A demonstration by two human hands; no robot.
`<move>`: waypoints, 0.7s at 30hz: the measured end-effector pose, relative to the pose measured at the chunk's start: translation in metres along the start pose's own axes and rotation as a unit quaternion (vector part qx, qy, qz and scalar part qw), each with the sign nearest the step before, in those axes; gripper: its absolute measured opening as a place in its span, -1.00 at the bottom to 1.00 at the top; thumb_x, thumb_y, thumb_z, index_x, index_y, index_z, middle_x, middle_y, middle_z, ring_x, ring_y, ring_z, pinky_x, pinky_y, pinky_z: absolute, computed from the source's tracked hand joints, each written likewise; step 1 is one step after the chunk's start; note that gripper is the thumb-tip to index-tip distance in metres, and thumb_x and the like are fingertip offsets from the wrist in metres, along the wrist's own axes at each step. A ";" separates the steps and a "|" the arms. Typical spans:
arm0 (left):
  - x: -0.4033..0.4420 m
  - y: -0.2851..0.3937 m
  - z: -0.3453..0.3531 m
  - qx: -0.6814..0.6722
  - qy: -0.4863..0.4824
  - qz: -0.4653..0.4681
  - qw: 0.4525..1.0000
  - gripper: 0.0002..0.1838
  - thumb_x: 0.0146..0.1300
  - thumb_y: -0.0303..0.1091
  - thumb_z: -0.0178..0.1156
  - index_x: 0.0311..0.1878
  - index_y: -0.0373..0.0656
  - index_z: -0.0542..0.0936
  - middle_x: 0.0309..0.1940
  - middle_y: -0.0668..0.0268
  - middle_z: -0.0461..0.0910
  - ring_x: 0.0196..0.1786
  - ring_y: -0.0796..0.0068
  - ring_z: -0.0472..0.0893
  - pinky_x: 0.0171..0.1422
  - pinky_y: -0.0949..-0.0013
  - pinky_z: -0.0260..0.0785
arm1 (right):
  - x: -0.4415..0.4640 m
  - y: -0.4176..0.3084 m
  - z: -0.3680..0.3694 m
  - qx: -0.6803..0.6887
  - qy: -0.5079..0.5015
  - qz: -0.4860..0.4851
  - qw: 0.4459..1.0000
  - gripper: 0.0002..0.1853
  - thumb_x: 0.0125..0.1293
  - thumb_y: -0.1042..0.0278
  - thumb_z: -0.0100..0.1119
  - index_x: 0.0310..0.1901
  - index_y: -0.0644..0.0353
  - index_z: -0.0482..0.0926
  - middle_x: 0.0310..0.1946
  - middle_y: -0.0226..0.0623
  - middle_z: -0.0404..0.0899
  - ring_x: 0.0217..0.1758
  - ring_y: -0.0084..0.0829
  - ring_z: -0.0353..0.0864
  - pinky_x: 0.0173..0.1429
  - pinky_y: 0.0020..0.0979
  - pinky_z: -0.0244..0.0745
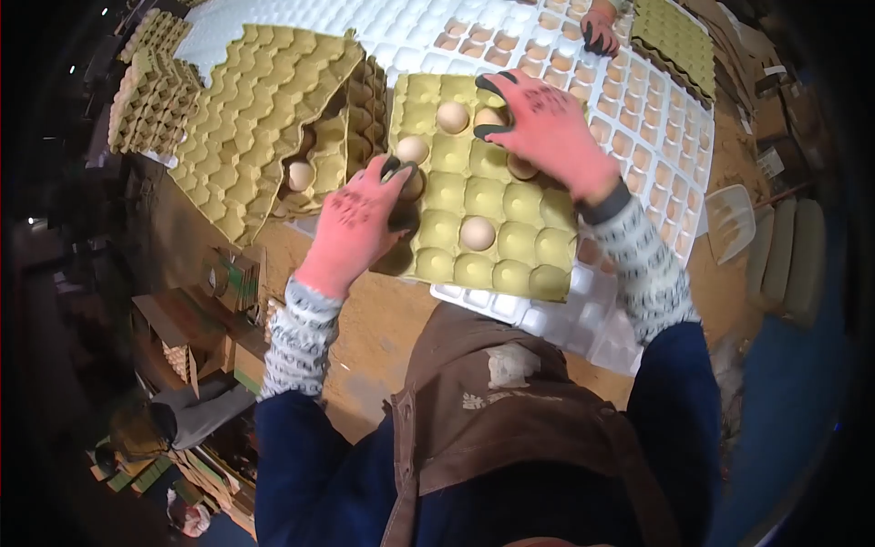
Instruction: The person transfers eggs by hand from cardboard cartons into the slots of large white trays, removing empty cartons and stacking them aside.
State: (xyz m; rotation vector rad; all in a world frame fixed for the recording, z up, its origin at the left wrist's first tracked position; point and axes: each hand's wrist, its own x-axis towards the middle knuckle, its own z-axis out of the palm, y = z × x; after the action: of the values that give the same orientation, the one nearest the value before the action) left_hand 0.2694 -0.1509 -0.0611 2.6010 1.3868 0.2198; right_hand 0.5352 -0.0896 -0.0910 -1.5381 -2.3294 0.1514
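Note:
A yellow-green egg tray (447, 196) lies before me with several eggs in it, among them one near the front (478, 233) and one near the back (452, 117). My left hand (360, 214), in a pink glove with dark fingertips, is closed round an egg (413, 186) at the tray's left edge. Over the tray's right side, my right hand (551, 132) has its thumb and finger around another egg (491, 118). A further egg (521, 167) is partly hidden under the right palm.
Stacked egg trays (264, 109) stand at the left, with an egg (299, 176) between them. White plastic trays (556, 319) extend behind and right, many cells holding eggs. Another person's gloved hand (599, 29) is at the back, near another stack of trays (673, 41).

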 end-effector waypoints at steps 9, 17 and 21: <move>-0.004 -0.025 0.008 -0.635 0.093 -0.113 0.758 -0.46 0.17 -0.39 0.23 0.24 -0.23 0.40 -0.05 0.23 0.58 -0.19 0.42 0.59 -0.12 0.36 0.48 | 0.028 0.038 0.007 0.478 0.029 -0.029 0.878 -0.64 0.23 0.36 0.19 0.08 0.16 0.58 -0.09 -0.28 0.61 -0.11 -0.45 0.64 -0.09 -0.48 0.56; 0.028 -0.048 0.001 -0.751 0.029 -0.114 0.650 -0.55 0.25 -0.52 0.17 0.23 -0.16 0.46 0.10 0.24 0.51 -0.15 0.51 0.60 -0.19 0.43 0.51 | 0.015 -0.018 0.000 0.405 0.009 0.090 0.910 -0.52 0.25 0.35 0.18 0.24 0.06 0.48 -0.11 -0.22 0.63 -0.11 -0.40 0.64 0.06 -0.37 0.55; 0.039 -0.039 0.004 -0.087 0.103 0.034 0.990 -0.34 -0.09 -0.37 0.49 0.18 0.01 0.53 0.24 0.26 0.41 0.05 0.25 0.54 0.05 0.26 0.51 | -0.050 -0.012 -0.038 0.458 -0.083 0.073 0.882 -0.54 0.25 0.35 0.23 0.21 0.12 0.52 -0.01 -0.25 0.59 -0.03 -0.44 0.63 0.13 -0.44 0.53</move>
State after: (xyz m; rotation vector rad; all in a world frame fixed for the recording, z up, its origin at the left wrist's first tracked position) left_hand 0.2600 -0.0974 -0.0724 2.5408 1.2755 0.6071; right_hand 0.5549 -0.1435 -0.0631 -1.1902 -1.7638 1.2583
